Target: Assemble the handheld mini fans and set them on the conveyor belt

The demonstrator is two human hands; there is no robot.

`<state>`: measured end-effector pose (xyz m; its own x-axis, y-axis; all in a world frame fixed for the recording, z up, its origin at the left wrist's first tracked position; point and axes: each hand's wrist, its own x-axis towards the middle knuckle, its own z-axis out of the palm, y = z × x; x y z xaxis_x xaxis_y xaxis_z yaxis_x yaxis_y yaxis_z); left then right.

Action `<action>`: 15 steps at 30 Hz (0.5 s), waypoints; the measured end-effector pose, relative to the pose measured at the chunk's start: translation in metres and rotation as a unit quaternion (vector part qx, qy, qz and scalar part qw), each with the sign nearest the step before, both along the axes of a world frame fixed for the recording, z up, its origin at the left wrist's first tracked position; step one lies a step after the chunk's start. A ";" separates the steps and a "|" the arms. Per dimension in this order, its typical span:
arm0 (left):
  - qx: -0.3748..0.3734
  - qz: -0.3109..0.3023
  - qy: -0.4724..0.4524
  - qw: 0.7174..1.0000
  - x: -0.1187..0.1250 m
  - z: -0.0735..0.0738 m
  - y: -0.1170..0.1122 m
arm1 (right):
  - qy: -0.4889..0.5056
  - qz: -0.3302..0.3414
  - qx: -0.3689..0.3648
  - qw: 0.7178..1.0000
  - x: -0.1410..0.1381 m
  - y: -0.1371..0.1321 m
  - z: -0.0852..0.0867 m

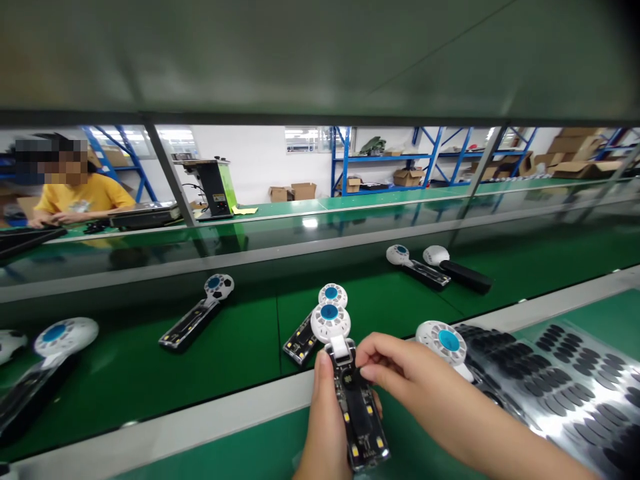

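Observation:
My left hand (325, 427) is wrapped round the black circuit-board handle (361, 413) of a device, with small yellow parts showing along it. The device's round white slotted head (331, 323), with a blue disc in its middle, points away from me. Thumb and forefinger of my right hand (400, 367) are pinched together at the handle's upper end, beside a round dark part on the board. What those fingers hold, if anything, is hidden. To the right lies a clear sheet of black oval pads (560, 380), next to another white-headed device (443, 343).
Several similar devices lie on the green conveyor belt (250, 347), one (303, 337) just behind the held one. A metal rail (200, 420) edges the belt. A shelf panel (320, 60) hangs overhead. Across the line sits a person in a yellow top (85, 193) near a black-and-green machine (217, 190).

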<state>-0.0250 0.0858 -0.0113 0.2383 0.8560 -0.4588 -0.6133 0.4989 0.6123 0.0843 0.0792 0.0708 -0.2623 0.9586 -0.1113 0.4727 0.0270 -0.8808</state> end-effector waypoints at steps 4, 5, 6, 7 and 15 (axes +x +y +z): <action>0.030 -0.022 -0.008 0.999 -0.002 0.001 0.000 | 0.056 -0.023 -0.037 0.997 0.002 0.001 0.001; 0.035 -0.030 -0.008 0.999 -0.003 0.001 0.000 | 0.059 -0.025 -0.039 0.997 0.003 0.001 0.002; 0.039 -0.036 -0.008 0.999 -0.003 0.001 0.000 | 0.059 -0.028 -0.039 0.997 0.004 0.000 0.002; 0.042 -0.039 -0.009 0.998 -0.003 0.002 0.000 | 0.057 -0.030 -0.038 0.997 0.005 0.000 0.003; 0.021 -0.026 -0.049 0.998 -0.003 0.002 0.001 | 0.023 -0.029 -0.011 0.999 0.007 -0.005 0.007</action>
<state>-0.0276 0.0865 -0.0090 0.3242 0.8597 -0.3948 -0.6456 0.5061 0.5719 0.0912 0.0746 0.0777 -0.2111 0.9698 -0.1225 0.4327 -0.0196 -0.9013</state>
